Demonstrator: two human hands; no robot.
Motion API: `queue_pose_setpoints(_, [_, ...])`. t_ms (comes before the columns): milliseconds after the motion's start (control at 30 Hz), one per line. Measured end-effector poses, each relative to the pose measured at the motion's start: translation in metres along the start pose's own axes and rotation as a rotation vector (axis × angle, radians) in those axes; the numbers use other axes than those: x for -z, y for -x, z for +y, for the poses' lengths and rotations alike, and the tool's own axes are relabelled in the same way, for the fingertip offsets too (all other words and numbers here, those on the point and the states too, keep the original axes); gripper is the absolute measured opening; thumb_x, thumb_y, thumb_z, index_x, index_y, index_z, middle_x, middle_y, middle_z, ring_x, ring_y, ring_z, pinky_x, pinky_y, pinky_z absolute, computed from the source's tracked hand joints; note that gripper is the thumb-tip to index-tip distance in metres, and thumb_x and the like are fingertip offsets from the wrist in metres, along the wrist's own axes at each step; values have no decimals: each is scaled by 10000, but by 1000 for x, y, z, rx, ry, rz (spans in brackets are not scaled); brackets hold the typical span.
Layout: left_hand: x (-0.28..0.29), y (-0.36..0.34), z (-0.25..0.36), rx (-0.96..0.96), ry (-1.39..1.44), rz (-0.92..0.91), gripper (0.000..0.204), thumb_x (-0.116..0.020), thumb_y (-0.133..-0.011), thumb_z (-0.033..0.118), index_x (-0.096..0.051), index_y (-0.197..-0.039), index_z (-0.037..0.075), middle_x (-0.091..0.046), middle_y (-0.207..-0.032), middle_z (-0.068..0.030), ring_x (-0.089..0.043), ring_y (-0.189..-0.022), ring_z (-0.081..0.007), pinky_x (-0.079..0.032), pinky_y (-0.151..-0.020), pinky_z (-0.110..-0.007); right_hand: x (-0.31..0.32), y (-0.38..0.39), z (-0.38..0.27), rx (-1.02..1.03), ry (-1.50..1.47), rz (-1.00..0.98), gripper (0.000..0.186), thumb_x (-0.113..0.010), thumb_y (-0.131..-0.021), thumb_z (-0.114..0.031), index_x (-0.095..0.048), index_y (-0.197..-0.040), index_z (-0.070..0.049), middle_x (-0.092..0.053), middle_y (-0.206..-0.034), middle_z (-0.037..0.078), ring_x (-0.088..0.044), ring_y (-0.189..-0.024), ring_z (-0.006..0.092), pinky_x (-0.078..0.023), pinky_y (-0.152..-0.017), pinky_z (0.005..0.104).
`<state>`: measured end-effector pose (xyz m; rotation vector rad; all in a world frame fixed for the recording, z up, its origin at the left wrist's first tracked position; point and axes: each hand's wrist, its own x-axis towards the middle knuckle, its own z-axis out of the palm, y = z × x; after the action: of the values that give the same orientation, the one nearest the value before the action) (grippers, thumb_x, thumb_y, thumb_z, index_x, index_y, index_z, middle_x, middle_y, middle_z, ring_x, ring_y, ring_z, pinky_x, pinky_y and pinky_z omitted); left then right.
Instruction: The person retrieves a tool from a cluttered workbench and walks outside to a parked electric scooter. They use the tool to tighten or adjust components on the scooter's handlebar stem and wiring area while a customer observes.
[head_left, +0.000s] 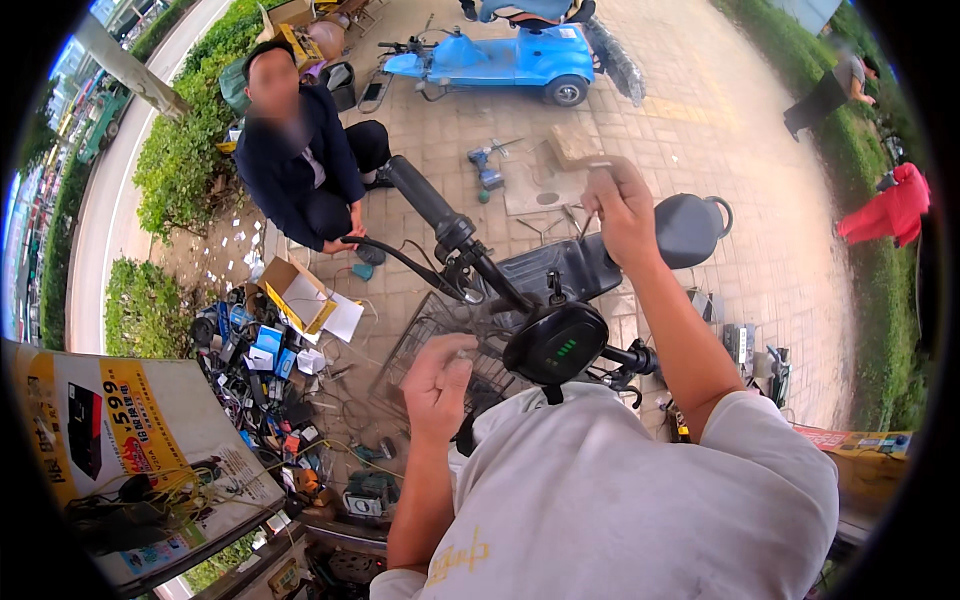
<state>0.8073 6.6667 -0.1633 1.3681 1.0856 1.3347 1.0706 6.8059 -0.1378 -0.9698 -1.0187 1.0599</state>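
A black electric scooter stands right in front of me, with its handlebar, a round display lit with green bars, a wire front basket, a footboard and a padded seat. Beside the basket, left of the display, my left hand is raised with its fingers curled in. My right hand is lifted above the footboard near the seat, fingers bent together. Whatever either hand may be pinching is too small or blurred to make out. Neither hand grips the handlebar.
A person in a dark suit squats at the left. A blue three-wheeled scooter stands farther off. A blue cordless drill lies on the paving. Loose parts and an open cardboard box are heaped left, above a printed board.
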Motion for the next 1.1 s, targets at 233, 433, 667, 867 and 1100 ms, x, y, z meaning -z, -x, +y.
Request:
queue_pose_setpoints(233, [14,10,-4,47,87,-29,166,-529,-939,128,-574,-972,-28,-607,-909,-104,-568,-848,-175,-451,-777,-283,-70,125,-82,13,535,-363,101,-693,-819,-52,-625,-885,-17,-588,-761,28,-524,-642,92,-417,-560,218])
queue_pose_setpoints(433, [26,2,-14,201,201,71,204,-485,-979,176,-531,-975,-23,-578,-830,-63,-554,-802,-122,-458,-758,-259,-110,147,-54,-23,658,-429,251,-643,-855,-147,-592,-1054,-3,-625,-905,171,-612,-798,328,-495,-688,374])
queue_pose_setpoints(667, [38,2,-6,-23,-150,115,279,-531,-946,191,-583,-1111,-28,-593,-999,-74,-532,-915,-103,-420,-820,-244,-123,165,27,55,578,-353,119,-626,-858,-116,-623,-929,-20,-578,-829,140,-575,-750,312,-473,-664,371])
queue_pose_setpoints(867, [57,-36,-17,425,473,318,463,-530,-937,335,-496,-1262,6,-553,-1225,-122,-519,-1055,-175,-381,-948,-315,-118,188,34,86,495,-362,97,-645,-843,-136,-624,-893,-56,-575,-838,98,-582,-726,305,-481,-629,375])
queue_pose_setpoints(1100, [54,-149,-20,509,343,-59,448,-447,-949,441,-547,-1193,78,-584,-1174,-25,-488,-1088,-169,-305,-987,-357,-120,207,32,37,461,-364,108,-656,-837,-130,-629,-901,-47,-595,-890,90,-599,-749,287,-495,-649,362])
